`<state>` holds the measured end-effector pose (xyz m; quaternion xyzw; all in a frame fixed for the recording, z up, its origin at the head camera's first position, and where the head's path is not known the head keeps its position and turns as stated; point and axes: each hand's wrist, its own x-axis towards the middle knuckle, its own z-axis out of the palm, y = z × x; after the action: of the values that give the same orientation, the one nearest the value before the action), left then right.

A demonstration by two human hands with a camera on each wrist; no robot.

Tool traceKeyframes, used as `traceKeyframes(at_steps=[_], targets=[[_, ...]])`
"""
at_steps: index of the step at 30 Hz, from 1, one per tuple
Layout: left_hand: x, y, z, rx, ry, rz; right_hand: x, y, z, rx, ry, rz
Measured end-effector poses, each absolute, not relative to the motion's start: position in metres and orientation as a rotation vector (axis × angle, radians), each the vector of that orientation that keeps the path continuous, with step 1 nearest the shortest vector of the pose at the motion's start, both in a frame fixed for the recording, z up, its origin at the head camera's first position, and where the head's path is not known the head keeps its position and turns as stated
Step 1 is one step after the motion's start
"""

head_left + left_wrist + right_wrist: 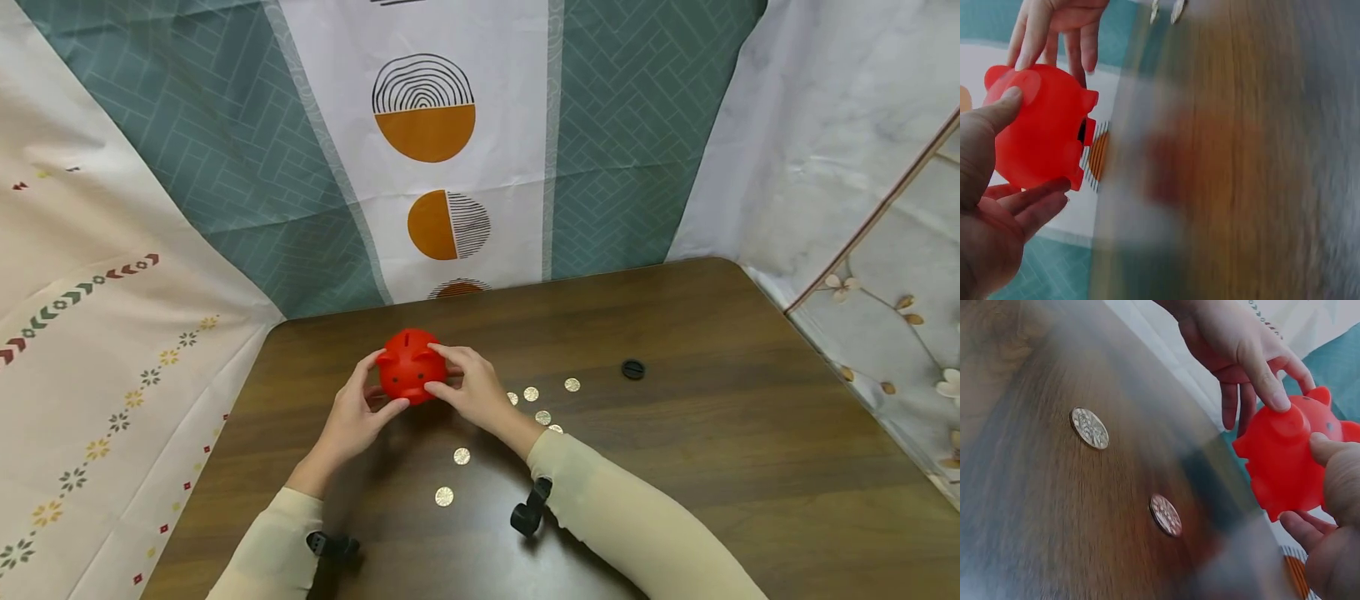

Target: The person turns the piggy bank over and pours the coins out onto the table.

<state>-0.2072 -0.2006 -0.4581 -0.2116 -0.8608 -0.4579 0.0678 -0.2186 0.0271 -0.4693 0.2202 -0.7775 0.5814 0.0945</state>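
Note:
A red piggy bank (408, 379) is held up between both hands over the far left part of the table, its snout toward me and the coin slot on top. My left hand (356, 412) grips one side, its thumb near the snout and fingers round the flank. From the other side, my right hand (474, 385) holds it with thumb by the snout and fingers near the ear. The left wrist view shows its stubby feet and a dark patch of the underside (1082, 130) between them. Several gold coins (444, 497) lie near the right forearm and in front.
A round black plug (633, 369) lies on the wooden table (720, 483), to the right of the coins. Patterned cloths (622, 150) hang behind the table and along both sides. A black wrist camera (528, 510) sticks out from the right sleeve.

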Motion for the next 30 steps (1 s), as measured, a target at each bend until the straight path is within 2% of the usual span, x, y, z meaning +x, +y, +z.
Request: traceKeyframes(at_steps=[11, 17, 23, 30], targets=[[-0.213, -0.213, -0.455, -0.701, -2.552, -1.441, -0.228, 0.006, -0.474, 0.604, -2.31, 1.703], [-0.222, -0.223, -0.467, -0.66, -2.587, -1.428, -0.232, -0.001, -0.481, 0.604, -2.319, 1.642], [-0.212, -0.218, -0.446, -0.688, -2.607, -1.447, -0.236, -0.006, -0.485, 0.585, -2.343, 1.608], [-0.211, -0.219, -0.449, -0.656, -2.643, -1.467, -0.237, -0.008, -0.491, 0.589, -2.384, 1.56]])
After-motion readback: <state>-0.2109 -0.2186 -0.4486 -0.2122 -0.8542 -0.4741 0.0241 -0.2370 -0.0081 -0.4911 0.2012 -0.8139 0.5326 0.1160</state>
